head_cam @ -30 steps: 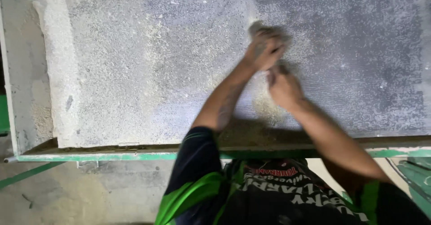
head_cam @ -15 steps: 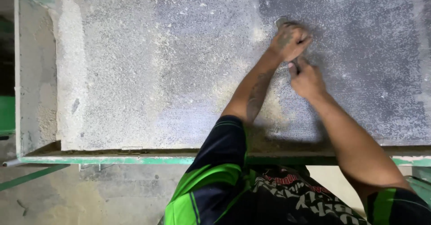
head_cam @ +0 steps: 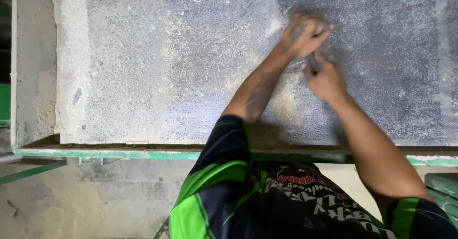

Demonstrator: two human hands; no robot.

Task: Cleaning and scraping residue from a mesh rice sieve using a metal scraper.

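— Where are the hands?

— Both are out over the mesh screen [head_cam: 191, 77], a wide grey sieve-like surface dusted with pale powder [head_cam: 119, 91]. The left hand [head_cam: 305, 31] is furthest out, fingers curled and pressed down on the mesh; the right hand [head_cam: 324, 79] sits just beside it, nearer the body, almost touching.

— Holding anything?

— The left hand is blurred, so I cannot tell whether it grips something or only rubs the mesh. The right hand is closed around a small dark object [head_cam: 312, 60] that pokes out toward the left hand — possibly a tool handle, but it is too small to be sure.

— And around them?

— The powder lies thickest at the screen's left side, thinning to bare dark mesh on the right. A green-painted frame edge [head_cam: 95, 153] runs along the near side, and beyond the left edge stands a pale dusty side wall [head_cam: 33, 77]. Below is a grey concrete floor [head_cam: 95, 201].
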